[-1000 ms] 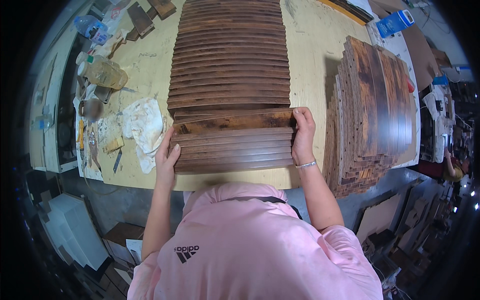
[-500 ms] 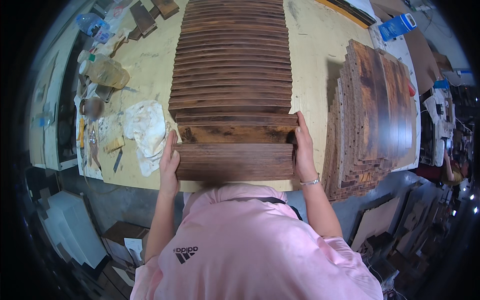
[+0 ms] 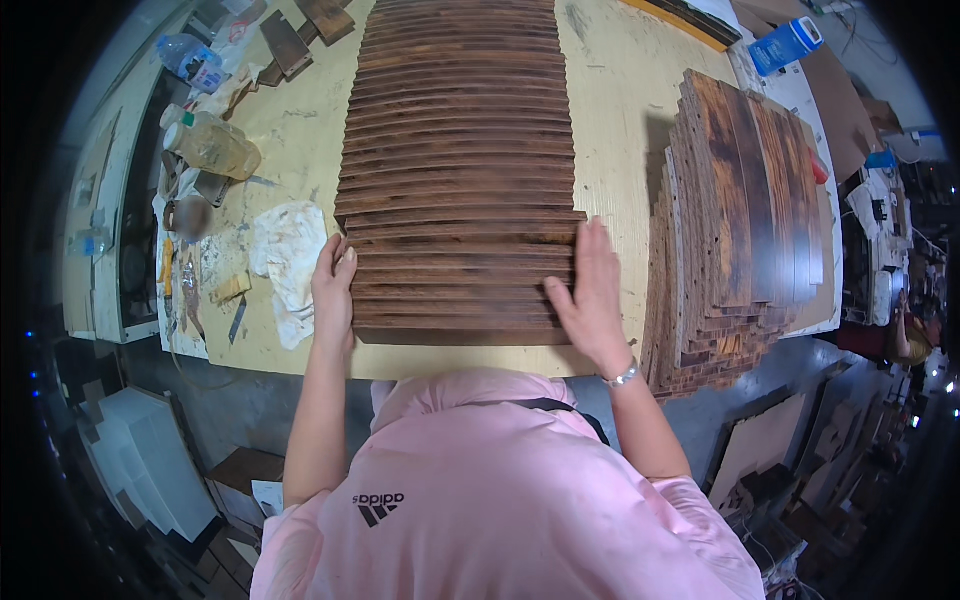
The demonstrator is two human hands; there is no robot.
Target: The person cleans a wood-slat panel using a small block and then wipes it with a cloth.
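Note:
A long row of dark brown wooden boards (image 3: 455,160) stands closely packed on edge, running away from me across the table. The nearest boards sit a little right of the others, with ends not quite flush. My left hand (image 3: 336,285) rests along their left ends, its fingers stretched forward and touching the wood. Against the right ends lies my right hand (image 3: 594,290), flat with straight fingers, the thumb apart and over the top edges. A bracelet circles the right wrist.
A tall pile of brown wood-patterned panels (image 3: 735,200) stands at the right. Left of the row are a crumpled white cloth (image 3: 288,265), a jug of yellowish liquid (image 3: 215,145) and a plastic bottle (image 3: 190,62). A blue container (image 3: 785,47) sits far right; loose planks (image 3: 287,45) lie far left.
The nearest boards, tilted and spread apart before, now stand upright against the row. My right hand has turned inward, its thumb moving over the boards. The left hand shifted slightly away from me.

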